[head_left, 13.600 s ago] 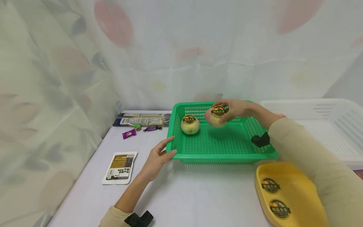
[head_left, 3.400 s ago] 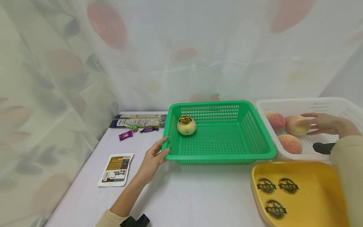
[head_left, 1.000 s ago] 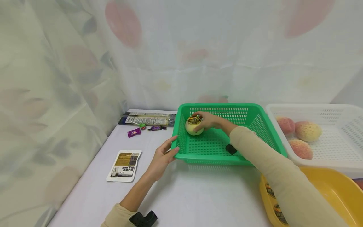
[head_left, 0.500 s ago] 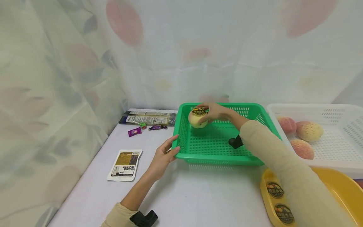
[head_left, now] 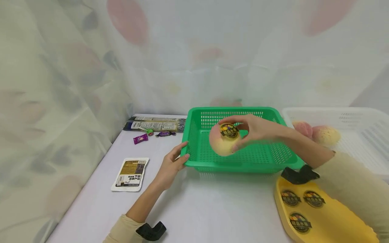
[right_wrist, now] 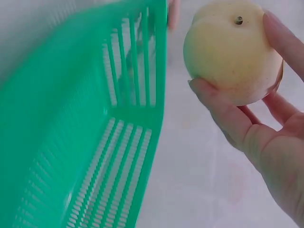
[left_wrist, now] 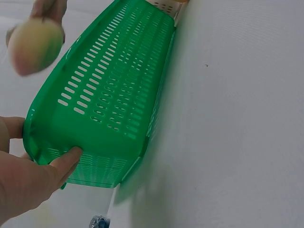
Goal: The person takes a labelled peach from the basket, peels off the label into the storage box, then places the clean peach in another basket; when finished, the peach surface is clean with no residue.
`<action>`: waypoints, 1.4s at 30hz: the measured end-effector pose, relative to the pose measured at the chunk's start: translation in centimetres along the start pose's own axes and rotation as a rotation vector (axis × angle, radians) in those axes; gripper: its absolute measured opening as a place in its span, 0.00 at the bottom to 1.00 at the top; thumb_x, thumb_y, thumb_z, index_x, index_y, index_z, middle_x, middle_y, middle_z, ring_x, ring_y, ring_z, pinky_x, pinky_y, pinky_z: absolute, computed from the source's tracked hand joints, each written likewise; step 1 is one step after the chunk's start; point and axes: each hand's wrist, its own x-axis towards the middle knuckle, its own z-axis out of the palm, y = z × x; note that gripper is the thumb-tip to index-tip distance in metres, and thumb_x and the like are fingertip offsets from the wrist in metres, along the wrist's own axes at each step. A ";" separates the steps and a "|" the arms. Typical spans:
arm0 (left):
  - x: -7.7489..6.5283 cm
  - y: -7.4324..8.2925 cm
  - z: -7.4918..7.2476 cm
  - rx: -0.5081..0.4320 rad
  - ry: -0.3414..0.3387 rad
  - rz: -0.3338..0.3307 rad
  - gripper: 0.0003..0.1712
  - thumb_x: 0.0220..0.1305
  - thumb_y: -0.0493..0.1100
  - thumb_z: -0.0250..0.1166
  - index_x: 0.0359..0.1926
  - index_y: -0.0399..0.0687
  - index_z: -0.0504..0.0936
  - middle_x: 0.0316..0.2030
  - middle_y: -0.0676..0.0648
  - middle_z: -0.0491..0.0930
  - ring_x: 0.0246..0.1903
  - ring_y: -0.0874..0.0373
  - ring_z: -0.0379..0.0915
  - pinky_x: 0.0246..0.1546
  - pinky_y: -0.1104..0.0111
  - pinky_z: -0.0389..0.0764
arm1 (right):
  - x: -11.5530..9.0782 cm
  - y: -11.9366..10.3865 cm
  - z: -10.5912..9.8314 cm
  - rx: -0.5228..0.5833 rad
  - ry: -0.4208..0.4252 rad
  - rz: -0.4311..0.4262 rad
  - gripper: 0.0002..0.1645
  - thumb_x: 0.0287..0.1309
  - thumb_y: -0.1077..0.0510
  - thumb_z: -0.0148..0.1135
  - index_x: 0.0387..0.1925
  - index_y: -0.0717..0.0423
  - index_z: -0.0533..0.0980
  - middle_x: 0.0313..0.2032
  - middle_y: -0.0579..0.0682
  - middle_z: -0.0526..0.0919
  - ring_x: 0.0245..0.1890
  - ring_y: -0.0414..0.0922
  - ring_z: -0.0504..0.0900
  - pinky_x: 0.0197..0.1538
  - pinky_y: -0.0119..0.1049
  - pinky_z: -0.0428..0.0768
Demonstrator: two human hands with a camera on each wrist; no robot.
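My right hand (head_left: 254, 130) holds a pale yellow and pink peach (head_left: 219, 143) above the green basket (head_left: 243, 166). A round dark fruit sticker (head_left: 229, 131) is on the peach. In the right wrist view the thumb and fingers wrap the peach (right_wrist: 232, 52), its stem dimple showing. My left hand (head_left: 170, 167) grips the basket's left end. The left wrist view shows its thumb and fingers on either side of the basket rim (left_wrist: 35, 114). No other fruit shows inside the green basket.
Right of it, a white basket (head_left: 361, 141) holds peaches (head_left: 326, 135), partly behind my right arm. A yellow tray (head_left: 322, 222) with several stickers (head_left: 299, 222) stands in front. At left lie a white packet (head_left: 130, 174), wrapped candies (head_left: 140, 138) and long printed packages (head_left: 155, 126).
My right hand has gone from the peaches in the white basket to the stickered peach and lifted it up out of the green basket, rightward and nearer. My left hand stays on the basket.
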 end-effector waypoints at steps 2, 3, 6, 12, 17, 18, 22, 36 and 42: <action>0.1 0.2 -0.1 0.002 -0.002 0.003 0.30 0.70 0.33 0.53 0.71 0.43 0.58 0.69 0.36 0.52 0.63 0.38 0.59 0.52 0.65 0.77 | -1.6 -0.5 1.5 0.005 -0.016 -0.027 0.46 0.44 0.59 0.77 0.65 0.61 0.65 0.62 0.56 0.67 0.58 0.55 0.71 0.40 0.42 0.83; 0.1 0.2 -0.2 0.005 -0.003 0.006 0.30 0.71 0.33 0.53 0.71 0.44 0.58 0.69 0.36 0.52 0.63 0.38 0.59 0.52 0.65 0.76 | -2.3 -0.7 2.4 0.007 -0.025 -0.039 0.46 0.44 0.58 0.76 0.65 0.61 0.65 0.62 0.56 0.68 0.58 0.56 0.71 0.39 0.42 0.84; 0.2 0.5 -0.3 0.005 -0.005 0.007 0.30 0.71 0.33 0.53 0.71 0.45 0.58 0.69 0.36 0.52 0.63 0.39 0.59 0.52 0.65 0.76 | -4.2 -0.7 4.9 0.003 -0.048 -0.033 0.46 0.45 0.54 0.76 0.65 0.55 0.66 0.61 0.52 0.69 0.58 0.52 0.70 0.42 0.40 0.83; 0.3 0.5 -0.3 0.000 -0.005 0.001 0.30 0.71 0.33 0.53 0.71 0.46 0.58 0.69 0.37 0.53 0.63 0.39 0.60 0.52 0.64 0.76 | -6.4 0.8 9.0 -0.002 -0.109 0.046 0.45 0.45 0.46 0.75 0.65 0.45 0.66 0.58 0.44 0.70 0.55 0.45 0.69 0.45 0.36 0.81; 0.2 0.5 -0.3 0.002 0.000 -0.003 0.30 0.71 0.35 0.54 0.71 0.47 0.58 0.70 0.38 0.52 0.63 0.41 0.59 0.54 0.62 0.75 | -6.8 2.2 10.3 -0.062 -0.135 0.052 0.45 0.44 0.44 0.75 0.64 0.46 0.68 0.57 0.40 0.71 0.55 0.41 0.70 0.50 0.35 0.78; 0.2 0.5 -0.3 0.002 0.000 -0.004 0.30 0.71 0.35 0.54 0.71 0.47 0.58 0.70 0.38 0.52 0.63 0.41 0.59 0.54 0.62 0.75 | -6.8 2.4 10.4 -0.079 -0.137 0.043 0.45 0.44 0.45 0.75 0.64 0.47 0.68 0.57 0.40 0.71 0.56 0.41 0.70 0.53 0.35 0.76; 0.2 0.5 -0.3 0.001 0.003 -0.010 0.31 0.71 0.35 0.54 0.71 0.47 0.59 0.70 0.38 0.52 0.64 0.41 0.59 0.55 0.61 0.74 | -6.9 3.1 10.7 -0.135 -0.139 -0.009 0.44 0.44 0.47 0.75 0.63 0.53 0.69 0.57 0.42 0.73 0.56 0.41 0.70 0.59 0.37 0.72; -0.3 2.2 -0.4 0.189 0.118 0.035 0.33 0.69 0.42 0.59 0.72 0.50 0.58 0.68 0.44 0.58 0.64 0.48 0.61 0.57 0.62 0.72 | -7.6 3.9 11.2 -0.178 -0.162 0.060 0.45 0.39 0.51 0.79 0.60 0.57 0.69 0.55 0.44 0.74 0.54 0.40 0.71 0.58 0.39 0.73; -2.1 3.6 1.4 0.174 0.163 0.325 0.31 0.65 0.31 0.61 0.68 0.41 0.64 0.65 0.45 0.64 0.62 0.50 0.64 0.55 0.66 0.73 | -7.9 3.9 11.4 -0.152 -0.161 0.101 0.45 0.39 0.51 0.79 0.61 0.57 0.69 0.55 0.42 0.73 0.54 0.40 0.71 0.59 0.39 0.72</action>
